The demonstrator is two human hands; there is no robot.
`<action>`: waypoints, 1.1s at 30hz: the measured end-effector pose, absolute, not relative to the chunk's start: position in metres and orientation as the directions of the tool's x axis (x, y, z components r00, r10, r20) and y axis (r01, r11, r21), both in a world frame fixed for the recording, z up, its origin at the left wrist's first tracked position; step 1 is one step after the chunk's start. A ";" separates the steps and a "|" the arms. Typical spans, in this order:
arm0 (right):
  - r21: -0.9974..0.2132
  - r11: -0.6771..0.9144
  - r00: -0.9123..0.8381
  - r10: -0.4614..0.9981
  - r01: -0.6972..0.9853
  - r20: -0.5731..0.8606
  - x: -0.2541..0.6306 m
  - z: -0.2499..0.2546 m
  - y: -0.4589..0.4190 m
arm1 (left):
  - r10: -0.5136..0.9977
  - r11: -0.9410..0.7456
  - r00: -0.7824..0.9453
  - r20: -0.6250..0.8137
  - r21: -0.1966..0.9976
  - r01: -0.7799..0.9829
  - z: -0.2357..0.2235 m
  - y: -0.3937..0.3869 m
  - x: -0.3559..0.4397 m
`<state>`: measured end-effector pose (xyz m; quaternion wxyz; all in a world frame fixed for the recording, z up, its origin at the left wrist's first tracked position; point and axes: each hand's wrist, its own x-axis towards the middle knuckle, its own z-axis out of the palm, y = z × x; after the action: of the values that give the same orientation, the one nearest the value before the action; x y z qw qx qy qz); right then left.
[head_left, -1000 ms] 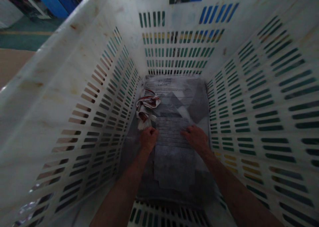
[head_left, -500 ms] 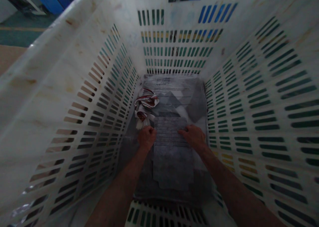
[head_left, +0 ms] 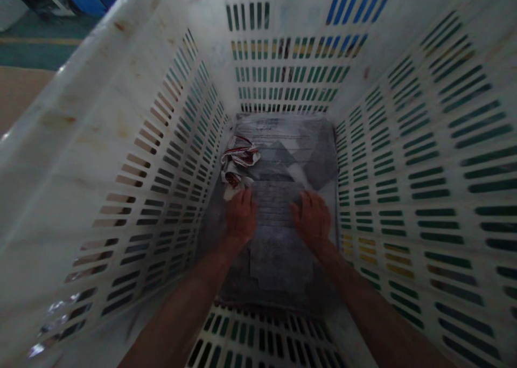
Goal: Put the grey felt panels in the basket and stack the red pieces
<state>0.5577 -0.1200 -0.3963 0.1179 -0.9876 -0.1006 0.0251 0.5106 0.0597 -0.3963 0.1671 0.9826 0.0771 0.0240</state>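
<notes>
The left hand (head_left: 241, 216) and the right hand (head_left: 313, 217) reach down into a deep white plastic crate (head_left: 299, 20), one on either side of a run of overlapping grey sheets (head_left: 277, 203) lying on the crate's bottom, at the middle and toward the person. The upper part of the run shows several narrow edges, one behind another, and below them a broader grey panel (head_left: 280, 257) lies nearer the person. The left hand is at the left edge of the run, its fingers close together and pointing away from the person; how far its grip is open, and whether it has hold of a sheet, I cannot tell in the dim light. The right hand lies at the opposite edge with its fingers bent and its thumb toward the sheets; whether that grip is closed on anything I cannot tell either. Just beyond the left hand sits a crumpled white-and-red wrapper (head_left: 242, 153), near the crate's left wall. Farther from the person, a lining with faint printing (head_left: 291, 125) covers the bottom, with a loose grey piece (head_left: 281, 153) and a small white piece (head_left: 298, 173) on it. Outside the crate, at upper left, a green floor (head_left: 36, 56) carries a yellow line (head_left: 40, 41).
</notes>
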 end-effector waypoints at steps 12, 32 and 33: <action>-0.261 -0.859 0.897 0.435 0.440 0.078 0.521 -0.439 -0.118 | -0.231 -0.950 0.971 -0.064 0.230 -0.211 -0.416 0.030 0.474; -0.223 -0.854 0.883 0.453 0.470 0.125 0.551 -0.438 -0.118 | -0.073 -0.981 0.997 0.022 0.176 -0.076 -0.419 0.029 0.535; -0.223 -0.855 0.884 0.454 0.468 0.112 0.551 -0.440 -0.118 | -0.070 -0.980 0.997 0.012 0.183 -0.071 -0.422 0.029 0.533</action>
<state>0.5505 -0.1177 -0.4395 0.1227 -0.9628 -0.2393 -0.0279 0.5334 0.0286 -0.4218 0.0923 0.9951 -0.0356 0.0029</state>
